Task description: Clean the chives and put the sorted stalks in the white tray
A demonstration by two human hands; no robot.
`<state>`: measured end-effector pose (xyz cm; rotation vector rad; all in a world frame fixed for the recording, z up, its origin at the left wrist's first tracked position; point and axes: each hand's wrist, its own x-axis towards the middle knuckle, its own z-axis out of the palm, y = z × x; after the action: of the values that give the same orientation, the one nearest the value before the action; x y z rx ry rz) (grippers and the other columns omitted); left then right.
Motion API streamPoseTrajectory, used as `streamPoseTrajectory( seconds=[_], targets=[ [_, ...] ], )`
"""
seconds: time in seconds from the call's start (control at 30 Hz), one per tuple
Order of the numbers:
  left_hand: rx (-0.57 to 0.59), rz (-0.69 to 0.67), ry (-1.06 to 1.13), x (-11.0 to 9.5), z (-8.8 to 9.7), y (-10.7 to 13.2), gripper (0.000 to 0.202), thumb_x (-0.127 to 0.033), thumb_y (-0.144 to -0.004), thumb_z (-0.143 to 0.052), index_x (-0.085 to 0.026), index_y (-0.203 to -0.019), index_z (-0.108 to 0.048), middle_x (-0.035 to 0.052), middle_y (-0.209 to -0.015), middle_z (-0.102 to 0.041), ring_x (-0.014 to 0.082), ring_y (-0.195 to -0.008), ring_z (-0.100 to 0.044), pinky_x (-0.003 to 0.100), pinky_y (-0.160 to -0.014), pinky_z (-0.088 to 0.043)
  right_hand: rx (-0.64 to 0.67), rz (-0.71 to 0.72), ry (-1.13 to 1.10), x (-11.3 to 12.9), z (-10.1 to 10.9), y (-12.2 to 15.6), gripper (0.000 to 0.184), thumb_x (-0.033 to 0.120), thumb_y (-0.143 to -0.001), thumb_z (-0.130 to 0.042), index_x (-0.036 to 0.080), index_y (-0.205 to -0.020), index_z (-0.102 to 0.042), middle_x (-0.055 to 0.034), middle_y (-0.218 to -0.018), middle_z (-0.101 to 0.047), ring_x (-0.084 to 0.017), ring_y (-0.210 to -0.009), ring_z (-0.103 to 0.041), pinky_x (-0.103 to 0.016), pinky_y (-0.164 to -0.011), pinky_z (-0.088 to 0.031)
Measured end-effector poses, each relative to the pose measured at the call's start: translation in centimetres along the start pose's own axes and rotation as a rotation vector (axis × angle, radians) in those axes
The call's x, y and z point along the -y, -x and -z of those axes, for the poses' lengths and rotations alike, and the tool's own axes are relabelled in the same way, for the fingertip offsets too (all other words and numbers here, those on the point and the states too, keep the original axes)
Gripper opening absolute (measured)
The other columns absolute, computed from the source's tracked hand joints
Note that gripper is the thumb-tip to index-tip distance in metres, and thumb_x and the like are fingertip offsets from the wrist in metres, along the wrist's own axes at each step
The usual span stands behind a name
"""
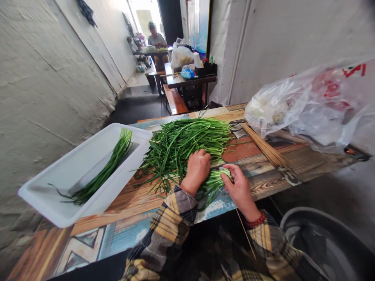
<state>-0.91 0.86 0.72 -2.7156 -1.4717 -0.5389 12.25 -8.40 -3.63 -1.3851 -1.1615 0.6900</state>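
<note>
A big pile of green chives [184, 142] lies on the wooden table [252, 152]. My left hand [197, 168] rests on the pile's near edge, fingers curled round some stalks. My right hand [238, 185] pinches the cut ends of a small chive bundle [218, 179] and holds a thin bamboo skewer [246, 234] that slants down toward my lap. A white tray [52, 191] at the left holds one bunch of chives [105, 169].
A bundle of bamboo skewers [271, 152] lies to the right of the pile. Behind it sits a clear plastic bag [310, 105]. A dark basin [328, 242] stands on the floor at lower right. Far back, a person [156, 37] sits at other tables [187, 80].
</note>
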Motion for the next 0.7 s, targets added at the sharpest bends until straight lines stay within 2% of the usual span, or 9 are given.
streamPoseTrajectory(
  seconds=[0.13,0.23,0.33,0.47,0.7],
  targets=[
    [-0.076,0.009,0.244,0.4,0.3,0.5,0.011,-0.015,-0.083,-0.051,-0.017,-0.079,-0.061,0.0048,-0.086,-0.063,0.0176,-0.082,-0.057,0.029,-0.073,-0.042,0.018,-0.014,0.054,0.3,0.2,0.0,0.029,0.036,-0.083,-0.057,0.02,-0.108,-0.059,-0.0009,-0.078,-0.062,-0.011,-0.054,-0.052,-0.024,-0.051,-0.043],
    [-0.023,0.002,0.509,0.4,0.4,0.7,0.011,-0.012,-0.08,-0.053,-0.017,-0.084,-0.062,0.0016,-0.079,-0.064,0.0137,-0.073,-0.057,0.025,-0.069,-0.044,0.06,-0.053,0.095,0.8,0.5,0.0,0.027,0.037,-0.086,-0.055,0.02,-0.105,-0.06,0.003,-0.065,-0.057,-0.011,-0.048,-0.05,-0.024,-0.049,-0.041],
    [0.025,-0.027,0.703,0.2,0.4,1.0,0.017,-0.011,-0.079,-0.054,-0.017,-0.091,-0.066,0.0019,-0.083,-0.068,0.013,-0.076,-0.06,0.024,-0.073,-0.046,0.058,-0.073,0.087,1.1,0.7,0.1,0.026,0.038,-0.086,-0.055,0.02,-0.104,-0.06,0.004,-0.062,-0.056,-0.011,-0.046,-0.05,-0.023,-0.048,-0.04],
    [0.034,-0.043,0.791,0.0,0.5,1.2,0.013,-0.014,-0.081,-0.056,-0.016,-0.083,-0.069,0.0032,-0.083,-0.07,0.0138,-0.079,-0.063,0.025,-0.076,-0.047,0.053,-0.087,0.06,1.2,0.7,0.1,0.027,0.039,-0.085,-0.056,0.021,-0.104,-0.061,0.0041,-0.061,-0.055,-0.011,-0.045,-0.05,-0.023,-0.047,-0.039],
    [0.074,0.012,0.916,-0.2,0.8,1.3,0.013,-0.014,-0.08,-0.056,-0.013,-0.083,-0.069,0.0033,-0.078,-0.069,0.0124,-0.072,-0.061,0.022,-0.069,-0.047,0.062,-0.104,0.054,1.3,0.8,0.2,0.028,0.039,-0.085,-0.057,0.021,-0.105,-0.062,0.0043,-0.058,-0.055,-0.012,-0.046,-0.05,-0.023,-0.048,-0.039]
  ],
)
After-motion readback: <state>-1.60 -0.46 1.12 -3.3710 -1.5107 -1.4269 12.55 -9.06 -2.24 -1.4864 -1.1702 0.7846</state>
